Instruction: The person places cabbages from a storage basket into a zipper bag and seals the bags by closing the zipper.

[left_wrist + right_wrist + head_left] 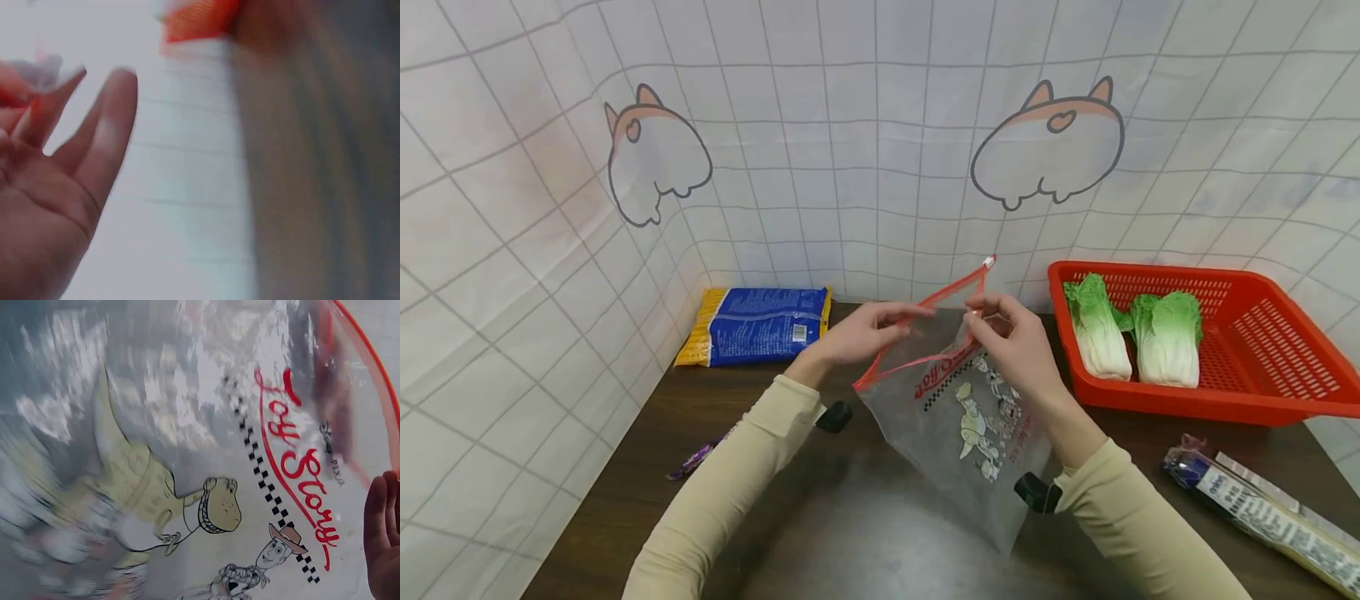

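A clear plastic slider zip bag [917, 425] with a red rim hangs between the hands, its mouth partly spread. Toy Story lettering and cartoon figures cover its front. My right hand [1018, 342] pinches the near rim between thumb and fingers. At the far rim, my left hand [868, 329] reaches across with mostly straight fingers and touches the rim area. In the left wrist view, straight fingers [112, 119] stand beside a blurred red and whitish piece of plastic. A white slider [988, 262] sits at the rim's upper corner. The bag's printed front fills the right wrist view.
At right stands a red basket [1292, 342] with two heads of napa cabbage [1168, 342]. A long printed packet [1270, 517] lies in front of it. Back left is a blue and yellow packet [760, 325]; a small purple wrapper [692, 460] lies by the left sleeve.
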The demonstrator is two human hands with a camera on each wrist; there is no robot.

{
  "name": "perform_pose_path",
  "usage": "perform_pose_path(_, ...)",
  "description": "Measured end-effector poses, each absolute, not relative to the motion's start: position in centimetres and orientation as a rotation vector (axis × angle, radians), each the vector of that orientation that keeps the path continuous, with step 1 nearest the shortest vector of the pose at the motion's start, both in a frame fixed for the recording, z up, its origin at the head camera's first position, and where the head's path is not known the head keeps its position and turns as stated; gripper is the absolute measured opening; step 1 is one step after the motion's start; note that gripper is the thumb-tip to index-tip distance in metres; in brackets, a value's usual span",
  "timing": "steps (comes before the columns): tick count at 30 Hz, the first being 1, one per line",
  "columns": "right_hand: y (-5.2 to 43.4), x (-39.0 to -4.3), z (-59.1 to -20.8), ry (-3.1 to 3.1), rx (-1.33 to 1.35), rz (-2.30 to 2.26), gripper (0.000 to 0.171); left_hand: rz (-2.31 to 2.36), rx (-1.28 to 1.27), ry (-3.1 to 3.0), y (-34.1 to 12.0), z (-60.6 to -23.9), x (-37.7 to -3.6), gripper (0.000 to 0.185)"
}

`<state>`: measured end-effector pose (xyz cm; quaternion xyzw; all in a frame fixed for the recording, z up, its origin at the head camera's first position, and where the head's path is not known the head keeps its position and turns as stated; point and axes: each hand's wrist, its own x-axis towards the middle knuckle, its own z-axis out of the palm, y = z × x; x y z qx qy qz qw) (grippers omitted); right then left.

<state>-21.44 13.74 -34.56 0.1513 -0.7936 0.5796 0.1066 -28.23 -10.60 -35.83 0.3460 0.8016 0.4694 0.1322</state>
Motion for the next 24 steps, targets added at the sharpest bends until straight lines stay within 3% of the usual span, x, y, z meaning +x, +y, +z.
perform_pose_path(5, 12.8, -20.5, -31.7, -2.107, 0.495, 1.713, 0.034, 1.314, 1.052, 2.65, -9.1, -29.6, -26.3, 0.041)
perform_pose_path(11, 13.3, -22.4, -33.5, -1.993, 0.434, 1.788, 0.035, 0.82, 1.327, 3.252, -6.1, -26.3, -24.0, 0.043)
perform_pose_path(14, 14.2, -23.3, -35.5, -2.073, 0.34, 1.729, 0.035, 0.499, 1.39, 3.415, -4.4, -28.0, -23.2, 0.043)
perform_pose_path(18, 16.0, -23.8, -38.3, -2.388, 0.274, 1.304, 0.032, 0.131, 1.324, 3.31, -2.5, -33.0, -22.4, 0.045)
perform_pose_path(24, 18.6, -23.7, -41.5, -2.712, 0.348, 0.812, 0.028, -0.072, 1.112, 3.167, -1.5, -38.2, -22.7, 0.023)
